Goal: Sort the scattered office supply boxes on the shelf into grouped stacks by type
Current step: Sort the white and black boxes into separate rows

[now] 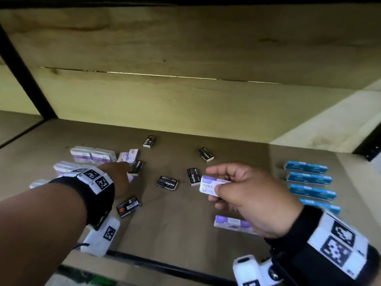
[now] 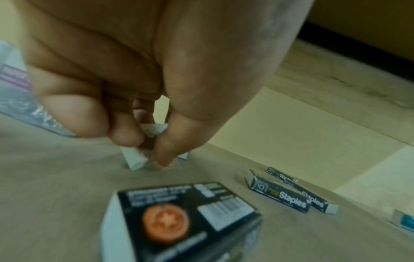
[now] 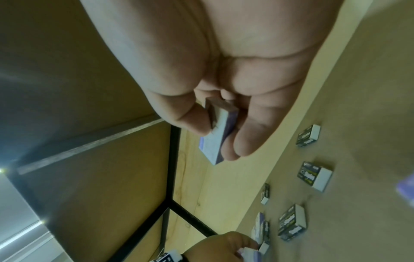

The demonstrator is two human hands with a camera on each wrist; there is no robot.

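Note:
My right hand (image 1: 214, 180) holds a white and purple staples box (image 1: 211, 185) above the shelf, pinched between thumb and fingers; the right wrist view shows the same box (image 3: 215, 141) in that grip. My left hand (image 1: 123, 174) reaches down at the left-middle, and in the left wrist view its fingertips (image 2: 165, 157) pinch a small white box (image 2: 135, 162) that rests on the shelf. Two white and purple boxes (image 1: 128, 156) stand just beyond it. Several black staples boxes (image 1: 167, 183) lie scattered across the middle. Another purple box (image 1: 233, 222) lies under my right wrist.
Blue boxes (image 1: 306, 167) lie in a row along the right side. Clear cases with purple labels (image 1: 92, 155) sit at the left. One black box (image 2: 190, 221) lies barcode-up near my left wrist. A wooden back wall (image 1: 185, 100) and a black post (image 1: 24, 75) bound the shelf.

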